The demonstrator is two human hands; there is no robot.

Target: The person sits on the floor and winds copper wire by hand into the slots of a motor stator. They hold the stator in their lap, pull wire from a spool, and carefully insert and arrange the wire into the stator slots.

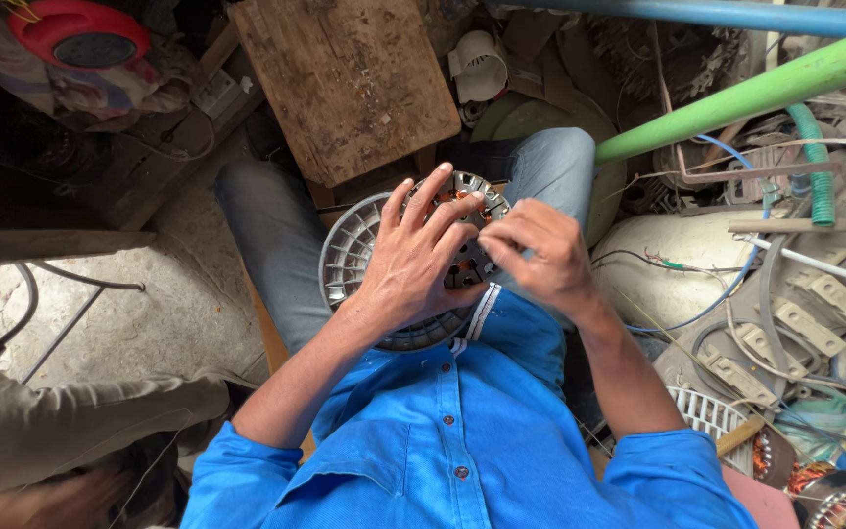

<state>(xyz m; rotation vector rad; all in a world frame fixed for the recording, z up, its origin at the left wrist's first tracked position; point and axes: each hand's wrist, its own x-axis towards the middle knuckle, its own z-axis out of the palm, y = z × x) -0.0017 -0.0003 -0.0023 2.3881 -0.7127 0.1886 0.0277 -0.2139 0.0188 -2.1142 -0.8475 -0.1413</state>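
I look straight down over my blue shirt onto my lap, where a round grey fan motor rests between my jeans-clad knees. It sits near the middle of the view, its ribbed housing showing on the left and its metal core with copper windings peeking out between my hands.

My left hand lies flat on top of the motor, fingers spread and released, palm pressing down on the core rather than clenching anything. My right hand comes in from the right with its fingertips pinched together at the far right edge of the core, touching the left hand's fingertips. Whatever is pinched there is too small for me to make out.

Just beyond the motor, a worn wooden stool stands on the floor. A green pipe slants across the far right, with a blue pipe above it. To the right lies a heap of parts: a white rounded casing, loose wires and a green corrugated hose. A white grille and another copper-wound motor sit at the near right. At the far left is a red round object, and another person's beige-trousered leg fills the near left corner.
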